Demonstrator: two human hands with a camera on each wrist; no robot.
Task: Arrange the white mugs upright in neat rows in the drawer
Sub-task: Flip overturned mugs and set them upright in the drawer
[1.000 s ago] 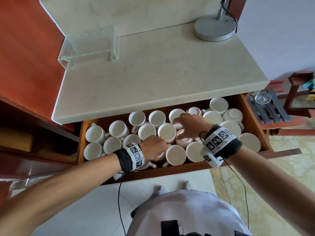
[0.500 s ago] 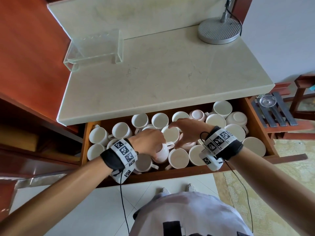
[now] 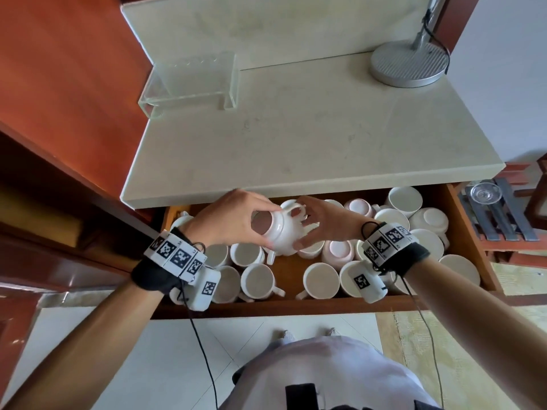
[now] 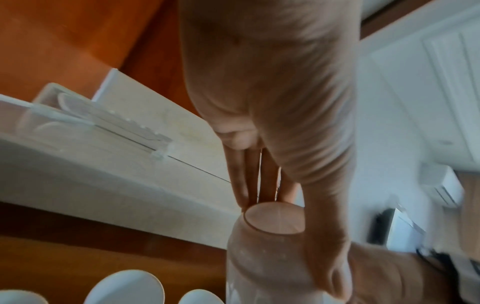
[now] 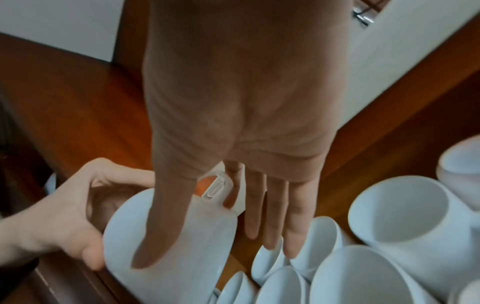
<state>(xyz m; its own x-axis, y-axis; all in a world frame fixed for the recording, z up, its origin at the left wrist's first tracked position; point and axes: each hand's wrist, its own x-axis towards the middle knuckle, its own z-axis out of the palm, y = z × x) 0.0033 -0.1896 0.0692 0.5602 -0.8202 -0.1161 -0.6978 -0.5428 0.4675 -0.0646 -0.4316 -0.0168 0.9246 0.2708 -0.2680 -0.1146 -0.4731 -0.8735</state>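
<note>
A white mug [image 3: 285,235] lies on its side in the air above the open wooden drawer [image 3: 463,232], mouth to the left and handle on top. My left hand [image 3: 242,220] grips its rim end, thumb below and fingers over the top. Opposite it, my right hand [image 3: 310,227] pinches the base end, thumb on the body and index finger at the handle; in the right wrist view the other fingers [image 5: 275,216] stay straight beside the mug [image 5: 168,257]. Several white mugs fill the drawer, some upright [image 3: 257,281], some upside down [image 3: 337,251].
A pale stone countertop [image 3: 296,128] overhangs the back of the drawer. On it stand a clear acrylic stand [image 3: 192,81] and a round metal lamp base [image 3: 408,65]. A glass [image 3: 485,192] sits on a slatted rack to the right. Red-brown wood panels close the left side.
My left hand has lifted a mug out of the drawer's front rows and turned it sideways. My right hand left the middle mugs and took hold of its other end.
</note>
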